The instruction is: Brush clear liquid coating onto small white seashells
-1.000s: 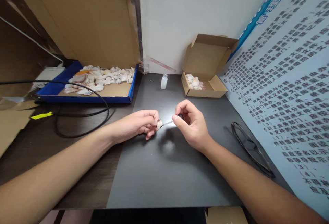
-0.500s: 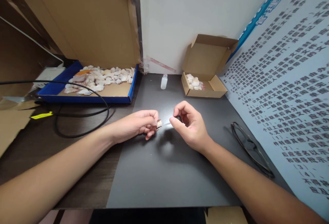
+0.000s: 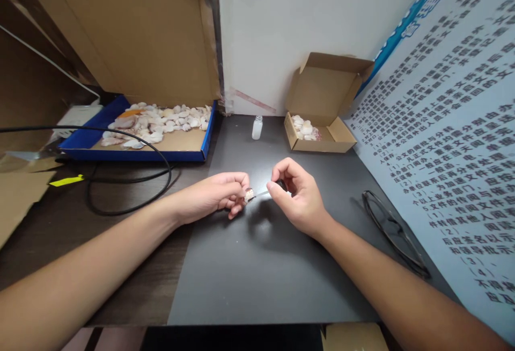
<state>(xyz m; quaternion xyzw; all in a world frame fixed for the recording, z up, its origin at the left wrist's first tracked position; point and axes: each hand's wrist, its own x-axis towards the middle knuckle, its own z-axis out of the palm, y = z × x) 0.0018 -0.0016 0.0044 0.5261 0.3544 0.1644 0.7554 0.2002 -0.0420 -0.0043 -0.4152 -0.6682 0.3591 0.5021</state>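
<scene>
My left hand [image 3: 225,192] pinches a small brown-and-white shell [image 3: 249,195] between thumb and fingers, above the dark grey mat. My right hand [image 3: 300,195] is closed on what looks like a dropper [image 3: 263,194], with a black top and a thin, pale stem. That stem points left, its tip at the shell's edge; whether they touch I cannot tell. Farther back, a small translucent white bottle [image 3: 256,129] stands upright, its threaded neck uncapped.
Many pale shells fill a blue-edged cardboard box [image 3: 173,155] at left. A smaller open box [image 3: 322,146] with shells stands back right. Glasses [image 3: 396,233] lie by the printed poster [image 3: 454,141]. A black cable [image 3: 132,213] loops across the table's left side.
The dropper's stem has shifted very slightly, its tip staying close to the shell. Both hands keep almost the same place and grip.
</scene>
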